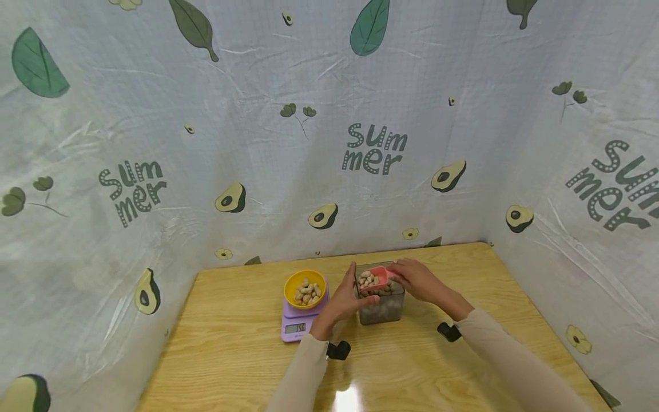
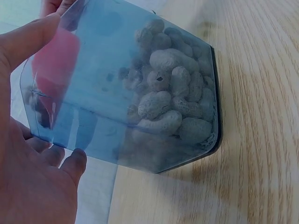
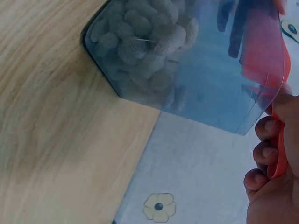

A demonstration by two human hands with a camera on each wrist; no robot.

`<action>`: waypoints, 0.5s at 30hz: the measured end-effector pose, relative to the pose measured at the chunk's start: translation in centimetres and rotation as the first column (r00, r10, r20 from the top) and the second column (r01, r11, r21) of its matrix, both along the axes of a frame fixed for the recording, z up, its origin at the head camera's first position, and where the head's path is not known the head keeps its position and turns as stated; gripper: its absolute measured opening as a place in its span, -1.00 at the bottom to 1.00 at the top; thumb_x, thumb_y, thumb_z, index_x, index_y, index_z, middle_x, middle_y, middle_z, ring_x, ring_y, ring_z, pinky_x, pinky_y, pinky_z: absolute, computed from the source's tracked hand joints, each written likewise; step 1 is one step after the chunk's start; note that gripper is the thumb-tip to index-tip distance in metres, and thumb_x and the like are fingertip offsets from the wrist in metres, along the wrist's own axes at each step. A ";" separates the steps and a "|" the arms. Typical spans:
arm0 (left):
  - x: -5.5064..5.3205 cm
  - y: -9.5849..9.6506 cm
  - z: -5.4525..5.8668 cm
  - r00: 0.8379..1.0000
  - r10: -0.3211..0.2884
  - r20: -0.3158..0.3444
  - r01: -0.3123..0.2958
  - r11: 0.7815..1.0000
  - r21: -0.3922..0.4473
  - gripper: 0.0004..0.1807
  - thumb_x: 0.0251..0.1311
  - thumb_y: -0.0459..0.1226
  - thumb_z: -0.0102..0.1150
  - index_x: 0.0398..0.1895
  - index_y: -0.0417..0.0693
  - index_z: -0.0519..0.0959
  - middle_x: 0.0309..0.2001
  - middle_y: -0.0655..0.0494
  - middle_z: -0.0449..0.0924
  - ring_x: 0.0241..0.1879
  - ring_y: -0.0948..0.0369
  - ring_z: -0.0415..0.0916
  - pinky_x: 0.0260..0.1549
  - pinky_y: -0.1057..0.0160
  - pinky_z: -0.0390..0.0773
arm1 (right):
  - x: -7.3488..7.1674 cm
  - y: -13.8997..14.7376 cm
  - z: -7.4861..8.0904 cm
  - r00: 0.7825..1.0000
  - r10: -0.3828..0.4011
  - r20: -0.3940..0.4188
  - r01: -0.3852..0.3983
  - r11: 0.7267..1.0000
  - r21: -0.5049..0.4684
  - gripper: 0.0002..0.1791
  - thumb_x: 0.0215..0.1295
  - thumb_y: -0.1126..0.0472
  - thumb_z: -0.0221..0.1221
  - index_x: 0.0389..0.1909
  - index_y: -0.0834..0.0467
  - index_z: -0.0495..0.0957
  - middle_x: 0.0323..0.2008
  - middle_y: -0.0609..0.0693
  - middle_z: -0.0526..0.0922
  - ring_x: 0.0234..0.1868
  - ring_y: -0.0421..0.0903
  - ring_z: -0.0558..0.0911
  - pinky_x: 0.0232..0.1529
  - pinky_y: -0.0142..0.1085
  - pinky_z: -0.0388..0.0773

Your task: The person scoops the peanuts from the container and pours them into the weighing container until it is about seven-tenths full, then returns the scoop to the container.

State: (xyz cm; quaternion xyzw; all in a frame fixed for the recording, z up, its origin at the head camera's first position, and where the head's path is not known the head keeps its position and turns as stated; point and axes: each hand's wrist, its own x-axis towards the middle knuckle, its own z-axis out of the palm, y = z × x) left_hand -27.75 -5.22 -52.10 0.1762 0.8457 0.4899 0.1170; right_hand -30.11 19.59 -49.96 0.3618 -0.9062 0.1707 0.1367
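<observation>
The pink scoop (image 1: 382, 277) is lying at the mouth of the clear plastic container (image 1: 381, 312), and it is carrying some unshelled peanuts (image 1: 368, 279). Its long axis is running roughly from left to right: the head is pointing to the left, and the handle is coming out over the right side. The right hand (image 1: 418, 278) is the nearer one to this handle and is gripping it with curled fingers. The left hand (image 1: 346, 298) is holding the container's left side near the rim, thumb and fingers spreading around the wall. More peanuts are filling the container's lower part. To the left, the yellow bowl (image 1: 291, 284), also containing peanuts, is sitting on the lilac kitchen scale (image 1: 296, 315). In my judgement this relation is mattering most: the scoop's head is facing the bowl, but the left hand is standing between them. Everything is resting on the wooden worktop (image 1: 231, 337).
</observation>
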 end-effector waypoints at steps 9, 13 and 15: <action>0.1 0.1 0.1 1.000 -0.006 -0.011 0.006 1.000 -0.022 0.33 -0.02 0.36 0.26 0.60 0.13 -0.35 0.60 -0.07 -0.26 0.55 -0.11 -0.09 0.43 -0.18 0.15 | 0.4 1.3 -0.1 0.999 -0.054 0.004 0.054 0.996 -0.068 -0.73 0.39 0.19 0.14 0.04 0.16 0.61 -0.17 0.04 0.69 -0.15 0.02 0.64 -0.06 0.00 0.57; 0.1 0.0 0.3 1.000 0.004 0.003 -0.003 0.999 -0.036 0.35 -0.02 0.38 0.24 0.60 0.11 -0.39 0.60 -0.08 -0.27 0.54 -0.13 -0.07 0.43 -0.18 0.15 | 0.5 1.6 0.6 0.998 -0.051 -0.020 0.050 0.995 -0.088 -0.75 0.38 0.21 0.15 0.02 0.15 0.61 -0.20 0.03 0.68 -0.20 0.00 0.63 -0.13 -0.02 0.56; 0.2 -0.2 0.6 1.000 0.013 0.011 -0.013 0.999 -0.044 0.36 -0.04 0.41 0.22 0.59 0.12 -0.40 0.60 -0.09 -0.27 0.54 -0.15 -0.06 0.43 -0.18 0.14 | 0.6 1.6 1.0 0.999 -0.045 -0.030 0.042 0.995 -0.094 -0.76 0.38 0.22 0.15 0.01 0.15 0.61 -0.21 0.02 0.68 -0.21 -0.02 0.62 -0.15 -0.04 0.56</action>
